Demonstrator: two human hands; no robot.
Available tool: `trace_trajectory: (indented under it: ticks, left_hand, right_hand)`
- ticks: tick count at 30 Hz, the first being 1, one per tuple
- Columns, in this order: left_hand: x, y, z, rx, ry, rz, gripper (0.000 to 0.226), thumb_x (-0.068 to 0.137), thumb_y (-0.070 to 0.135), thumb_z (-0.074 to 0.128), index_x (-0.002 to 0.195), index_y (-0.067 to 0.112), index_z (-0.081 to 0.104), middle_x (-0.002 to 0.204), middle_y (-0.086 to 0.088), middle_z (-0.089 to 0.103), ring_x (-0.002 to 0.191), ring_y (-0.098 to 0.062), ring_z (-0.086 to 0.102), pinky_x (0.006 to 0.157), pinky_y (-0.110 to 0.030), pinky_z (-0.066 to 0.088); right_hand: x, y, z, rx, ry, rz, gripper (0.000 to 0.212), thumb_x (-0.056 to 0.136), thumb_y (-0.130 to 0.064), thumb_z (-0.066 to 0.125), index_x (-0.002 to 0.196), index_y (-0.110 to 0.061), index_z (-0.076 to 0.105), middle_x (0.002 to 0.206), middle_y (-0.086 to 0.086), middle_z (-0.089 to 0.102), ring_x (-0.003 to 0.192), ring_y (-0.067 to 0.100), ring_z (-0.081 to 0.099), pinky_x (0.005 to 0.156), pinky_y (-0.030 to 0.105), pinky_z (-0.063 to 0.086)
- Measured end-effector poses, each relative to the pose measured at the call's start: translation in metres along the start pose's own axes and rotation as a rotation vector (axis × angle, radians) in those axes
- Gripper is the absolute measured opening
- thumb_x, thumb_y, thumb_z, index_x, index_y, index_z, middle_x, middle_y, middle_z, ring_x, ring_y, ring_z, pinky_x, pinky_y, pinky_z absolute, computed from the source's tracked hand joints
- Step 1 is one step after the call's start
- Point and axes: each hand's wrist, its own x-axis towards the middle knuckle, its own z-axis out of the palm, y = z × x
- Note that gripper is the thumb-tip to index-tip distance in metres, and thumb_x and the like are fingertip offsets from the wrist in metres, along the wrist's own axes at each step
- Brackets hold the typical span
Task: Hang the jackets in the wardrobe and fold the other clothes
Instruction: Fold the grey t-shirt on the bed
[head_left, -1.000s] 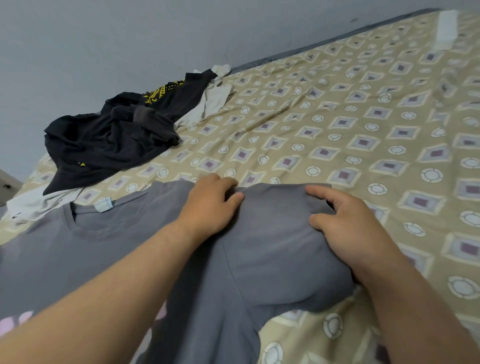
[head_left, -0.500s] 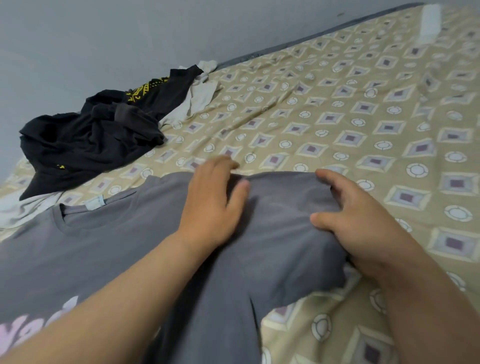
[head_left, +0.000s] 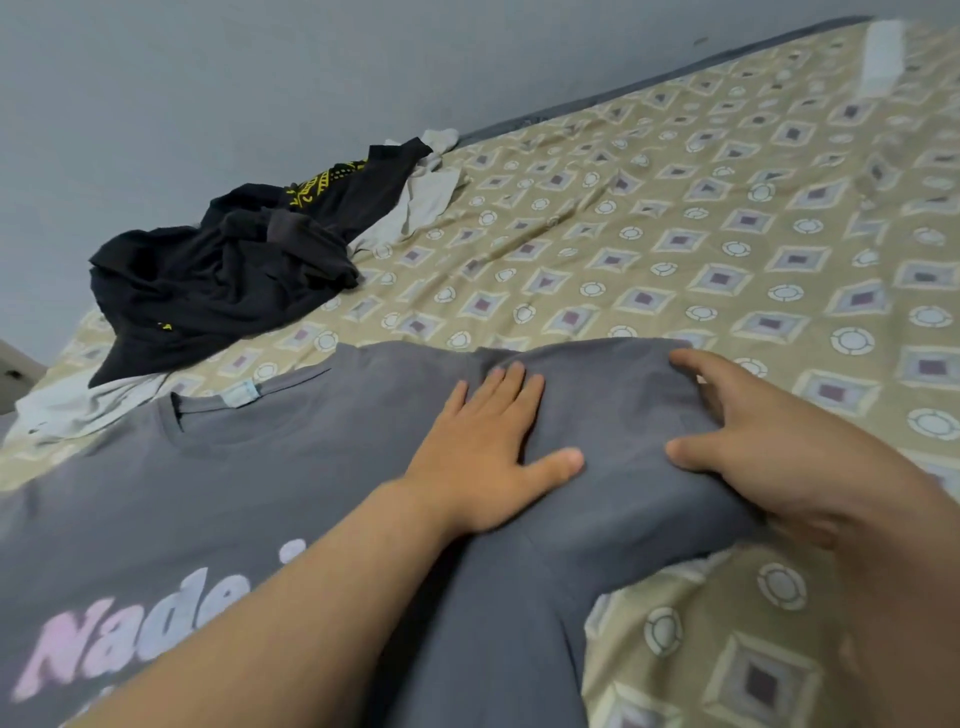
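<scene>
A grey T-shirt (head_left: 291, 467) with pale pink and blue lettering lies spread face up on the bed, collar toward the wall. My left hand (head_left: 488, 447) rests flat on its shoulder, fingers spread. My right hand (head_left: 753, 452) lies on the shirt's right sleeve (head_left: 623, 395), thumb and fingers apart, pressing the sleeve edge. Farther back on the left, a crumpled black garment with yellow print (head_left: 234, 270) lies on top of a pale grey one (head_left: 415, 208).
The bed is covered by a beige sheet with squares and circles (head_left: 727, 234). A grey wall (head_left: 260, 78) runs along the bed's far side. A pale cloth (head_left: 62, 405) lies by the left edge of the bed.
My left hand has gone from bunched fingers at the shoulder seam to lying flat and spread on the shirt. The view has dropped, showing the lettering. My right hand stays on the sleeve.
</scene>
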Motion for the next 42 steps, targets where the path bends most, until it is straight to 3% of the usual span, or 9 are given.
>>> trace_trajectory:
  ticks: [6,10,16,20,23,26,29,32,42]
  left_hand:
    - [0.072,0.001,-0.009,0.007,0.264,-0.018,0.044,0.099,0.049,0.038,0.129,0.02,0.052,0.129,-0.005,0.052,0.122,-0.025,0.044,0.109,-0.04,0.027]
    - [0.09,0.022,-0.013,-0.078,0.328,0.051,0.015,0.097,0.029,0.048,0.086,0.019,0.046,0.092,-0.002,0.055,0.091,-0.028,0.05,0.078,-0.039,0.038]
    - [0.096,0.036,0.002,-0.104,0.516,0.056,0.01,0.097,0.016,0.045,0.089,0.012,0.048,0.092,-0.007,0.051,0.087,-0.031,0.046,0.072,-0.037,0.028]
    - [0.079,0.041,-0.003,-0.1,0.731,0.097,0.026,0.089,0.022,0.053,0.11,0.009,0.061,0.114,-0.01,0.057,0.105,-0.03,0.05,0.092,-0.036,0.031]
    - [0.027,0.05,0.003,-0.283,0.544,0.163,0.037,0.092,0.037,0.042,0.114,0.014,0.06,0.119,-0.003,0.06,0.112,-0.024,0.051,0.102,-0.037,0.037]
    - [-0.01,0.058,0.033,-0.263,0.296,0.18,0.069,0.087,0.057,0.026,0.142,0.022,0.047,0.153,0.009,0.038,0.145,-0.009,0.025,0.119,-0.02,0.004]
    - [-0.01,0.067,0.018,-0.866,0.303,0.023,0.038,0.094,0.041,0.041,0.115,0.023,0.068,0.112,0.033,0.059,0.111,0.017,0.047,0.103,-0.008,0.028]
    - [-0.001,0.067,-0.001,-1.21,0.367,-0.157,0.023,0.1,0.023,0.048,0.084,0.018,0.064,0.073,0.013,0.057,0.069,-0.002,0.049,0.075,-0.025,0.041]
    - [0.01,0.07,-0.008,-1.307,0.174,-0.438,0.011,0.092,0.015,0.061,0.082,0.013,0.058,0.077,-0.009,0.055,0.068,-0.017,0.051,0.053,-0.022,0.043]
  right_hand:
    - [-0.015,-0.008,-0.013,-0.188,-0.271,-0.021,0.103,0.074,-0.039,0.08,0.152,-0.044,0.014,0.136,-0.029,0.036,0.127,0.006,0.043,0.099,0.026,0.041]
    - [-0.012,0.0,-0.014,-0.31,-0.229,-0.06,0.099,0.08,-0.032,0.075,0.152,-0.05,0.008,0.154,-0.022,0.028,0.133,0.007,0.04,0.104,0.026,0.038]
    - [-0.01,0.007,-0.015,-0.257,-0.151,-0.015,0.095,0.078,-0.03,0.076,0.152,-0.043,0.017,0.141,-0.014,0.041,0.124,0.01,0.046,0.098,0.029,0.041]
    - [0.007,0.008,0.0,0.15,0.166,0.079,0.068,0.088,-0.024,0.069,0.148,-0.026,0.037,0.084,-0.01,0.068,0.075,0.012,0.066,0.065,0.029,0.047]
    - [0.01,0.009,0.006,0.415,0.2,0.097,0.06,0.091,-0.003,0.061,0.144,-0.024,0.041,0.067,-0.011,0.071,0.052,0.01,0.066,0.049,0.023,0.048]
    - [0.011,0.004,0.008,0.78,0.158,0.027,0.063,0.088,0.017,0.048,0.138,-0.02,0.046,0.068,0.004,0.059,0.039,0.011,0.043,0.033,0.018,0.031]
    - [0.009,-0.007,0.017,0.989,0.061,-0.068,0.067,0.088,0.021,0.043,0.138,-0.023,0.048,0.094,0.009,0.061,0.042,0.01,0.039,0.033,0.018,0.031]
    - [0.008,-0.015,0.029,1.011,-0.058,-0.074,0.06,0.091,0.016,0.042,0.138,-0.021,0.049,0.121,0.018,0.063,0.042,0.011,0.042,0.036,0.019,0.034]
    - [0.022,-0.007,0.035,1.139,0.089,0.165,0.043,0.08,0.021,0.02,0.104,-0.001,0.048,0.097,0.031,0.064,0.044,0.013,0.038,0.036,0.019,0.032]
